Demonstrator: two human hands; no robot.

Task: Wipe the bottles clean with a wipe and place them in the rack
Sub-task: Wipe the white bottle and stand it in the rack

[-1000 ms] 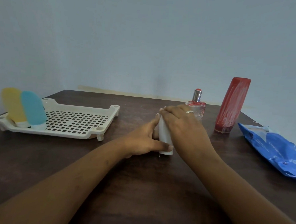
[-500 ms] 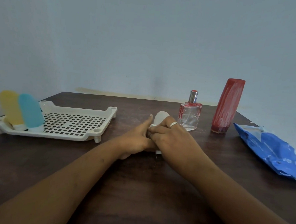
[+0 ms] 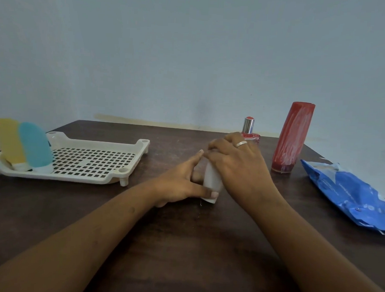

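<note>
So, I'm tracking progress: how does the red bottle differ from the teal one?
The red bottle stands on the table, streaked white; the teal bottle stands in the rack, unstreaked. The red bottle's top is flat, the teal bottle's rounded. Both lean slightly.

A dark brown wooden table (image 3: 182,245) carries everything. A white perforated rack (image 3: 92,163) sits at its far left corner on short feet. Near the middle of the surface a white bottle (image 3: 212,180) has its base on the wood. Toward the far edge stands a perfume bottle (image 3: 248,126), mostly hidden, with a red bottle (image 3: 291,137) upright near the far right corner. A blue wipes pack (image 3: 349,196) lies flat along the right edge.
</note>
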